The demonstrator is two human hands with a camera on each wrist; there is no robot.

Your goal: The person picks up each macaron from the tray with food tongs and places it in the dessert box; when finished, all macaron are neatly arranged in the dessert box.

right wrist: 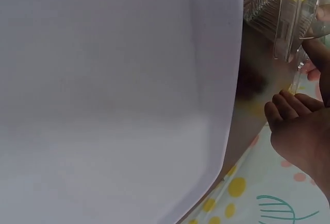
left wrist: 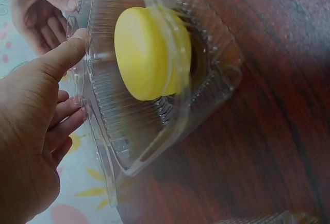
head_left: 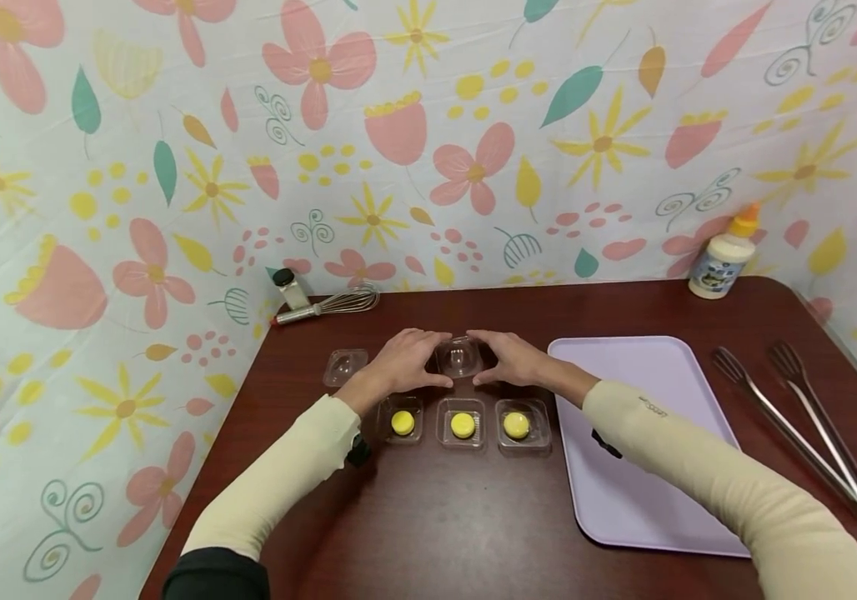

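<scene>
We are seeing two hands working at one clear lid (head_left: 461, 357) above the brown table (head_left: 398, 533). The left hand (head_left: 408, 360) is holding its left side and the right hand (head_left: 511, 358) its right side, each with the thumb on the near edge and the forefinger on the far edge, the fingers set wide across it; how hard they are pressing, we cannot tell.

Just nearer the person, three clear containers are standing in one row: the left container (head_left: 417, 435), the middle container (head_left: 444, 440) and the right container (head_left: 539, 435). Each is holding one yellow disc (head_left: 462, 425), so we are counting three discs. Whether the right container is wearing a lid of its own, we cannot be sure through the shine. A second clear lid (head_left: 344, 367) is lying to the left of the left hand.

To the right, one lilac tray (head_left: 623, 492) is lying partly under the right forearm, and one pair of metal tongs (head_left: 796, 429) is resting spread beside it. Along the back, one whisk (head_left: 323, 307), one black-capped shaker (head_left: 293, 292) and one orange-tipped bottle (head_left: 721, 265) are sitting before the flowered cloth (head_left: 316, 71).
</scene>
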